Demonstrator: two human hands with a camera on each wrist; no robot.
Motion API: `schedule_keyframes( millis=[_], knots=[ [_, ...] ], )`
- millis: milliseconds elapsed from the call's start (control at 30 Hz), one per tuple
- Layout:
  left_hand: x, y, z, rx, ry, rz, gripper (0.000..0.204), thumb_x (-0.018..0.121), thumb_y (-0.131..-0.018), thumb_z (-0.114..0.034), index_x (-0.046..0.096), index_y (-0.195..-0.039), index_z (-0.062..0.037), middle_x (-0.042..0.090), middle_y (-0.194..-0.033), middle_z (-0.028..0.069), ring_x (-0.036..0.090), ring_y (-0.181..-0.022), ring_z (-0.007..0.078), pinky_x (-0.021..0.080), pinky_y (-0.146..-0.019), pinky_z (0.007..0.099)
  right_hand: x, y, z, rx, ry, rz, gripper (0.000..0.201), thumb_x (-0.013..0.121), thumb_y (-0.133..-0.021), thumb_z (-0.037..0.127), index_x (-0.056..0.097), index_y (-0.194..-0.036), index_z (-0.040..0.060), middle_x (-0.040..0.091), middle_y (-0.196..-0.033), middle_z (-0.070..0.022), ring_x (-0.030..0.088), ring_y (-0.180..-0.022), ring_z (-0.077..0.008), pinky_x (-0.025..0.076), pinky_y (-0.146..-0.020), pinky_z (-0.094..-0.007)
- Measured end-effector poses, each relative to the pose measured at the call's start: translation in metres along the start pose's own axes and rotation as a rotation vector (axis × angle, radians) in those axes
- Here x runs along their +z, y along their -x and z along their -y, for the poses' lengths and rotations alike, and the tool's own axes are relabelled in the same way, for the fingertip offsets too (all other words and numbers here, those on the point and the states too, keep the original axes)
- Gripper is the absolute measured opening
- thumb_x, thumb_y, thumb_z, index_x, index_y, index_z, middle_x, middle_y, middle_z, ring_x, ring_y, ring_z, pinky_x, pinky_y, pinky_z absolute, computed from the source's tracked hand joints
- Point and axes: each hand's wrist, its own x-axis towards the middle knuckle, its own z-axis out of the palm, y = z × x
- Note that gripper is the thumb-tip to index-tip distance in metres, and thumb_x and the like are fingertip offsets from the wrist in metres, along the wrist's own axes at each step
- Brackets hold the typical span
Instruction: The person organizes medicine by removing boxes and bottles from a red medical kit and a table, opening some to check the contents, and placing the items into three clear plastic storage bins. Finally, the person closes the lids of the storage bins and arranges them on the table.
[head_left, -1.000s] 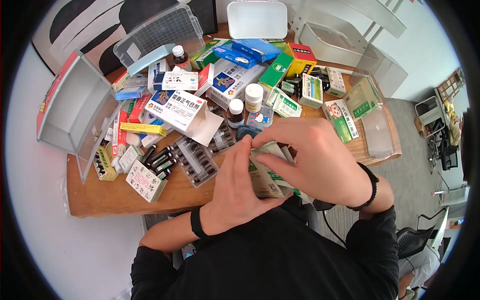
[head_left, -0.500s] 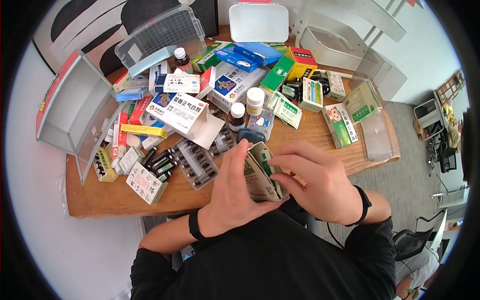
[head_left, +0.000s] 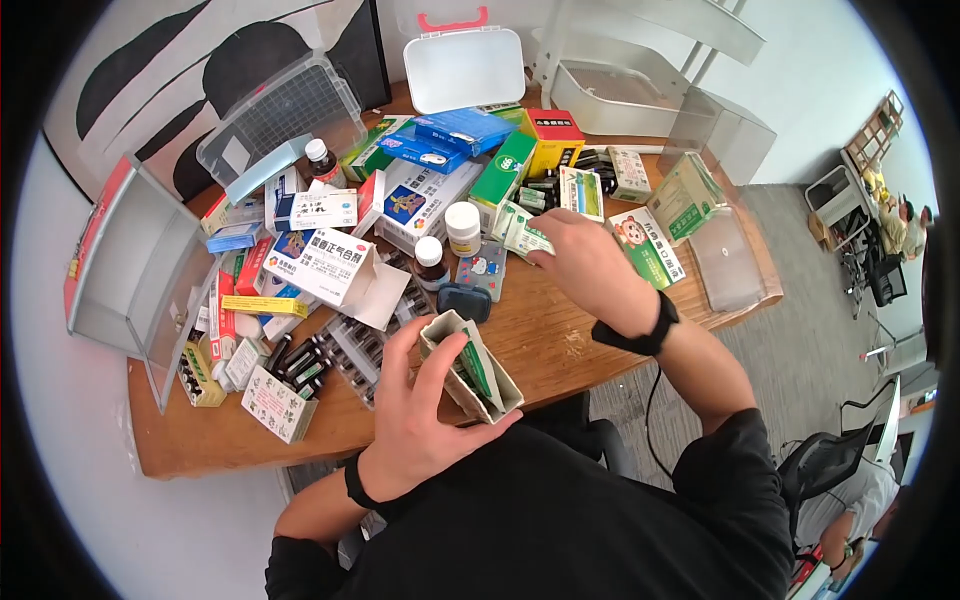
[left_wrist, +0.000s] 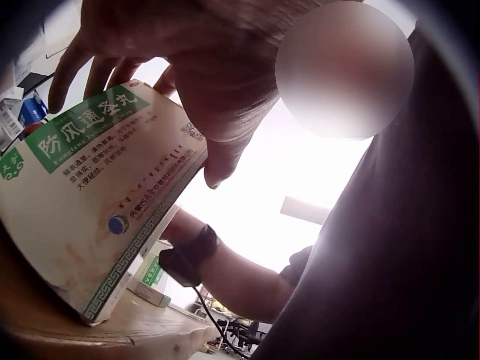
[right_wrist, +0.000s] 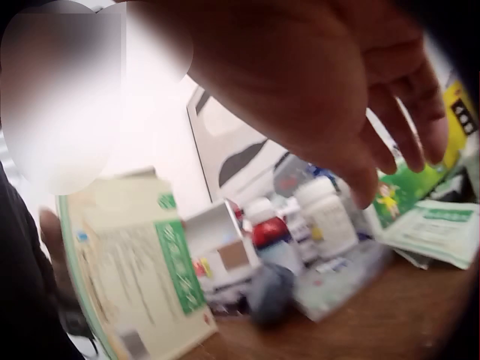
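My left hand (head_left: 412,435) grips a cream and green medicine box (left_wrist: 112,187) near the table's front edge. The box's top stands open, and green and white packets (head_left: 480,365) show inside. Farther forward, my right hand (head_left: 597,275) reaches over flat green and white sachets (right_wrist: 439,232) on the table. Its fingers are extended and loosely spread in the right wrist view, close above the sachets. Left of that hand are a white pill bottle (head_left: 463,228), a brown bottle (head_left: 430,262), a cartoon-printed flat case (head_left: 483,270) and a small dark case (head_left: 465,302).
Many medicine boxes, including a large white one (head_left: 325,262), crowd the table's left and middle. Ampoule trays (head_left: 355,350) lie left of my left hand. Clear plastic bins (head_left: 280,115) stand behind. Two upright boxes (head_left: 688,205) stand at the right.
My right hand has left the medicine box's opening and moved forward to the sachets on the table. My left hand still holds the box, now tilted so its inside shows. The head view has shifted.
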Motion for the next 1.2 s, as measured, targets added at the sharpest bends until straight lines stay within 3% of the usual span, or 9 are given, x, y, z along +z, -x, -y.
schedule_keyframes(
  millis=[233, 400, 500, 767, 867, 1000, 1067, 1133, 1200],
  knots=[
    [-0.004, 0.000, -0.003, -0.007, -0.073, 0.002, 0.097, 0.108, -0.063, -0.036, 0.061, -0.143, -0.0075, 0.053, -0.147, 0.0250, 0.064, -0.126, 0.0430, 0.059, -0.099, 0.0503, 0.050, -0.020, -0.018, 0.013, 0.206, 0.172, 0.031, 0.084, -0.089, 0.018, 0.068, -0.106, -0.0033, 0.074, -0.105, -0.0232, 0.076, -0.100, -0.0377, 0.063, -0.083, -0.0451],
    [-0.004, 0.000, -0.003, -0.028, -0.033, -0.008, 0.098, 0.107, -0.064, -0.035, 0.062, -0.148, -0.0099, 0.053, -0.147, 0.0254, 0.064, -0.125, 0.0433, 0.060, -0.099, 0.0504, 0.055, -0.026, -0.034, -0.156, 0.368, 0.267, 0.021, 0.073, -0.090, 0.008, 0.067, -0.107, -0.0020, 0.076, -0.087, -0.0194, 0.078, -0.082, -0.0362, 0.064, -0.074, -0.0446],
    [-0.007, -0.001, -0.003, 0.012, -0.079, 0.041, 0.105, 0.108, -0.064, -0.036, 0.059, -0.152, -0.0078, 0.050, -0.148, 0.0257, 0.062, -0.127, 0.0425, 0.055, -0.104, 0.0495, 0.038, -0.019, -0.036, -0.050, 0.313, 0.207, 0.022, 0.067, -0.094, 0.009, 0.063, -0.113, -0.0023, 0.075, -0.081, -0.0180, 0.077, -0.075, -0.0356, 0.063, -0.068, -0.0459],
    [-0.005, -0.002, -0.002, -0.008, -0.052, 0.028, 0.088, 0.108, -0.064, -0.037, 0.062, -0.132, -0.0062, 0.053, -0.145, 0.0256, 0.063, -0.126, 0.0428, 0.056, -0.101, 0.0492, 0.039, 0.004, -0.040, 0.151, 0.222, 0.168, 0.030, 0.064, -0.102, 0.012, 0.052, -0.128, 0.0012, 0.072, -0.082, -0.0229, 0.074, -0.079, -0.0442, 0.058, -0.067, -0.0547],
    [-0.005, -0.006, 0.002, 0.038, -0.079, -0.021, 0.081, 0.108, -0.061, -0.040, 0.066, -0.123, -0.0060, 0.059, -0.140, 0.0241, 0.072, -0.113, 0.0402, 0.064, -0.085, 0.0461, 0.043, 0.010, -0.047, -0.071, 0.285, 0.090, 0.022, 0.064, -0.102, 0.010, 0.054, -0.118, -0.0011, 0.071, -0.089, -0.0219, 0.074, -0.079, -0.0417, 0.060, -0.065, -0.0506],
    [-0.007, -0.006, 0.000, 0.006, -0.125, -0.031, 0.080, 0.107, -0.062, -0.043, 0.066, -0.120, -0.0046, 0.061, -0.138, 0.0229, 0.074, -0.105, 0.0362, 0.064, -0.081, 0.0427, -0.030, 0.005, 0.018, -0.026, -0.103, -0.096, 0.019, 0.071, -0.102, 0.011, 0.057, -0.100, -0.0002, 0.070, -0.097, -0.0242, 0.072, -0.087, -0.0442, 0.058, -0.076, -0.0510],
    [-0.004, -0.005, 0.001, 0.033, -0.135, -0.066, 0.079, 0.106, -0.063, -0.044, 0.067, -0.118, -0.0039, 0.062, -0.138, 0.0222, 0.075, -0.100, 0.0339, 0.064, -0.078, 0.0412, -0.066, 0.012, 0.064, 0.098, -0.244, -0.014, 0.015, 0.074, -0.102, 0.009, 0.063, -0.102, -0.0021, 0.069, -0.096, -0.0214, 0.071, -0.085, -0.0402, 0.056, -0.075, -0.0461],
    [0.000, -0.006, -0.001, 0.033, -0.134, -0.076, 0.079, 0.106, -0.063, -0.046, 0.067, -0.117, -0.0033, 0.064, -0.136, 0.0222, 0.076, -0.100, 0.0343, 0.064, -0.077, 0.0419, -0.075, 0.025, 0.103, 0.254, -1.082, -0.106, 0.016, 0.073, -0.103, 0.009, 0.068, -0.113, -0.0032, 0.068, -0.094, -0.0163, 0.071, -0.085, -0.0343, 0.054, -0.074, -0.0404],
    [0.003, -0.008, -0.003, 0.042, -0.247, -0.103, 0.079, 0.104, -0.064, -0.050, 0.066, -0.116, -0.0032, 0.065, -0.134, 0.0215, 0.077, -0.099, 0.0340, 0.064, -0.074, 0.0413, -0.055, 0.037, 0.111, 0.049, -0.982, -0.197, 0.022, 0.076, -0.101, 0.007, 0.070, -0.120, -0.0026, 0.066, -0.093, -0.0123, 0.071, -0.087, -0.0278, 0.054, -0.076, -0.0357]
  ],
)
